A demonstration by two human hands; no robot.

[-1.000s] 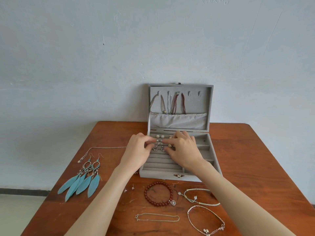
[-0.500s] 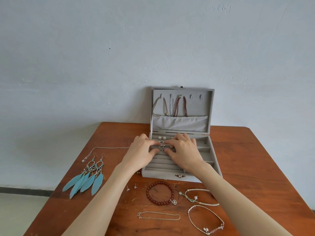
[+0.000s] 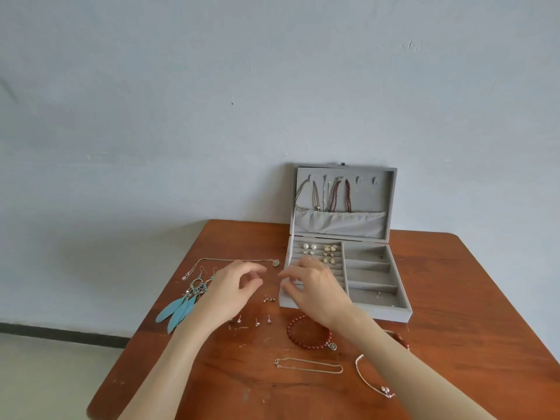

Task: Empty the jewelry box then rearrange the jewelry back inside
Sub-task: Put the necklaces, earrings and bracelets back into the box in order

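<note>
I see the grey felt-lined jewelry box (image 3: 375,277) open, lid upright; pearl stud earrings (image 3: 309,246) in its rear-left slots.

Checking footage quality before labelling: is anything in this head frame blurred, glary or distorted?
Head view: even soft daylight, no glare; faint shadows under the left hand and right hand. Fingertips slightly motion-blurred. Stud earrings small but discernible. Wide-angle lens bows the wooden table edges; the jewelry box stays sharp.

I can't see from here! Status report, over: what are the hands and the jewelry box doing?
Left hand and right hand empty, fingers loose. Jewelry box open, earrings slotted. Stud earrings on table. Nothing blocking.
</note>
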